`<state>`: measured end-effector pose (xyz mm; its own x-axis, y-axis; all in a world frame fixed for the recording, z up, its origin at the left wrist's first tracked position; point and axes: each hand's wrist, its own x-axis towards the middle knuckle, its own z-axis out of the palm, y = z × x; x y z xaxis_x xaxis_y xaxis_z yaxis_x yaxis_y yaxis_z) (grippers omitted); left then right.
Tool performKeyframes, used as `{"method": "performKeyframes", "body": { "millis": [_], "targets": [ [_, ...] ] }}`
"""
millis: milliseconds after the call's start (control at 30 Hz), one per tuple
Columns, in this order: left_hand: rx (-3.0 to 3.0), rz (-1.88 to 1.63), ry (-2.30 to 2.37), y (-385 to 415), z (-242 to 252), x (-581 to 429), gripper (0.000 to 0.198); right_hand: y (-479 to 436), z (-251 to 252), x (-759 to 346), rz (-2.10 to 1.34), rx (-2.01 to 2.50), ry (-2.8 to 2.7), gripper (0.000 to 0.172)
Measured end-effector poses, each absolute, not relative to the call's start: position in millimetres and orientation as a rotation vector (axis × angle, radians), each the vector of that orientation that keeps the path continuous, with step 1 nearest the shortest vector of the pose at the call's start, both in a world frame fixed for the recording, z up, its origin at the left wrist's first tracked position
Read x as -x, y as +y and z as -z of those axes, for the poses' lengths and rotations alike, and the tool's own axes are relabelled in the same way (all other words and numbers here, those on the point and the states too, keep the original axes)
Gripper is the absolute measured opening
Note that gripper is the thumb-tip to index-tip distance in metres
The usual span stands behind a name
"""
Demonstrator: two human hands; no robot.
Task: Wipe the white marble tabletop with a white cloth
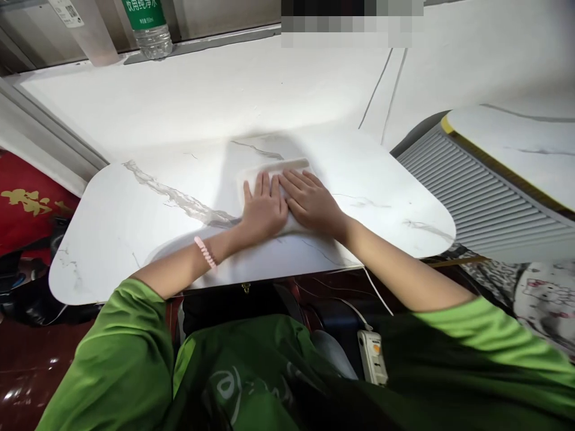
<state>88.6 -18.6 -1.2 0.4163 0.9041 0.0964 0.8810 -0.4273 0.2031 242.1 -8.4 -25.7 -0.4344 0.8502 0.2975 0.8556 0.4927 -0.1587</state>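
Note:
A folded white cloth (294, 164) lies flat on the white marble-patterned table (112, 233), near its middle. Pressed down on the cloth's left part is my left hand (264, 209), fingers spread and pointing away from me. My right hand (312, 200) rests flat on the right part, its fingers stretched toward the upper left. The two hands touch or nearly touch at the thumbs. Much of the cloth is hidden under them. A pink coiled band (205, 252) circles my left wrist.
A water bottle (153, 39) with a green label and a translucent bottle (96, 36) stand on the ledge behind. To the right is a ribbed counter (485, 185) with a gold edge. A power strip (372, 357) and cables lie below the table's front edge. A red bag (31, 203) is at left.

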Motion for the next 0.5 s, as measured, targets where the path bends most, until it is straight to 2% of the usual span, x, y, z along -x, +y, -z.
{"method": "performKeyframes", "body": {
  "millis": [133,233,500],
  "targets": [
    [-2.613,-0.223,1.453,-69,1,-108,0.063,-70,25,-269,0.067,1.442,-2.4,0.06],
    [-2.633,-0.19,1.4,-78,1,-118,0.063,-83,26,-280,0.053,1.461,-2.349,0.06],
    [-2.567,-0.19,1.465,-3,-1,-127,0.064,4,17,-280,0.005,1.425,-2.348,0.059]
  ]
}}
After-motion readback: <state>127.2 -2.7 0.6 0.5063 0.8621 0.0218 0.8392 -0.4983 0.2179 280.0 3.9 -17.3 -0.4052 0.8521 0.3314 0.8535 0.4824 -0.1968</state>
